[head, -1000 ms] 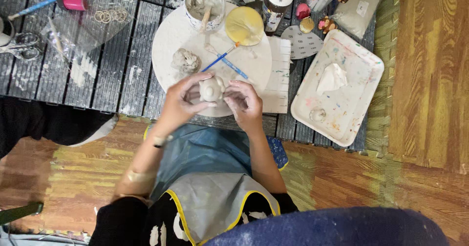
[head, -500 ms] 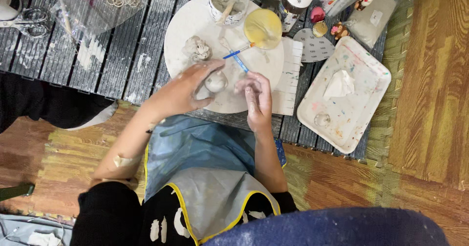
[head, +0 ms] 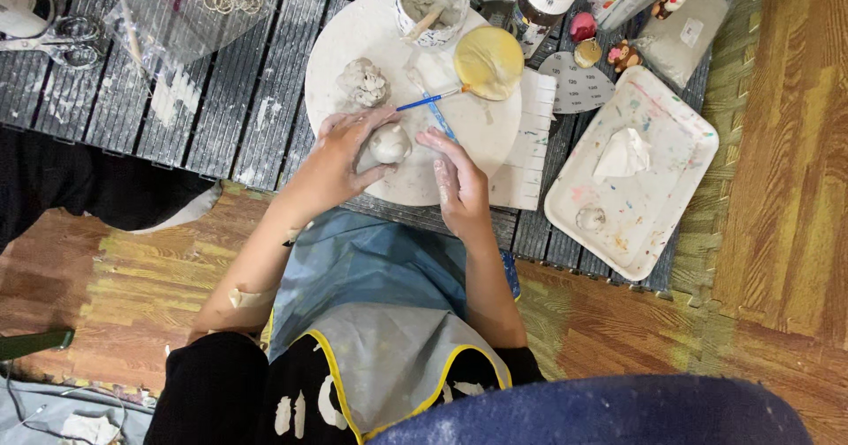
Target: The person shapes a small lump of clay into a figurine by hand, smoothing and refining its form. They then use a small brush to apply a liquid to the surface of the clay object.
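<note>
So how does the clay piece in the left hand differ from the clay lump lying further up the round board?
The clay piece looks smooth and rounded; the clay lump is rough and bumpy. The piece is held in the left hand, just above the round board; the lump lies on it untouched. The lump looks somewhat larger. Both are pale grey.

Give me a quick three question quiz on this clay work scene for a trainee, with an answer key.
1. True or false: the left hand holds the small clay piece over the round white board.
2. Multiple choice: what lies on the white paint-stained tray? A scissors, B crumpled tissue, C brush.
3. Fill in: the blue-handled brush points toward the ____ lid.

Key: 1 true. 2 B. 3 yellow. The right hand is open beside the clay piece, its fingers pale with clay.
</note>
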